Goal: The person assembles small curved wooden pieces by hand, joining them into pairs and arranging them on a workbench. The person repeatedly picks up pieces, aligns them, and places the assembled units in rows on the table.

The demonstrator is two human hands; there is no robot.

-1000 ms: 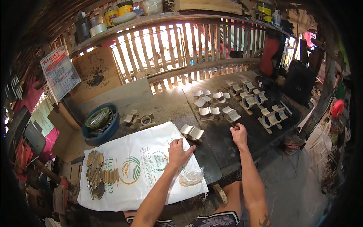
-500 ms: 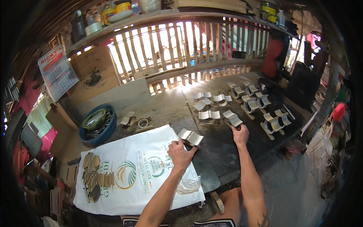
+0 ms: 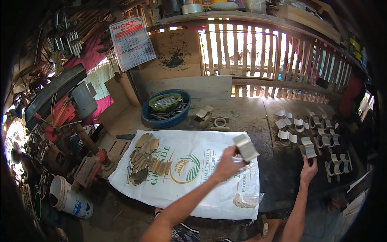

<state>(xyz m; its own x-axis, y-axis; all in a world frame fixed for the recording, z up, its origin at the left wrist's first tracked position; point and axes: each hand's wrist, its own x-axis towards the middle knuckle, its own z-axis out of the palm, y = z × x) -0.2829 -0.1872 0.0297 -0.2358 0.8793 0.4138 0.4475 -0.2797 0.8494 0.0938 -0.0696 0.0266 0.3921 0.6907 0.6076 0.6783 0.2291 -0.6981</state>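
My left hand [image 3: 226, 164] is closed on a wavy silver-topped piece [image 3: 246, 148], held tilted above the right part of a white printed sack [image 3: 217, 141]. Fingers and thumb grip its lower edge. Further right, my right hand [image 3: 308, 171] pinches the near end of a similar wavy piece [image 3: 308, 147] with a wooden-looking base. That one is at the front of several like pieces [image 3: 287, 136] on the dark tabletop. Small wooden offcuts [image 3: 147, 155] lie piled on the sack's left side, and a crumpled clear plastic bag [image 3: 246, 200] lies on its near right corner.
Behind the sack stands a blue basin [image 3: 166, 122] holding a green bowl [image 3: 165, 105] and metal rods. Two more pieces, one with a ring [image 3: 220, 122], sit beside it. A slatted wall [image 3: 250, 52] and a shelf [image 3: 225, 17] border the back. White buckets [image 3: 76, 201] stand at lower left.
The view has turned left, so the bench appears shifted right. My left hand has carried its wavy piece leftward over the sack. My right hand stays at its piece by the rows.
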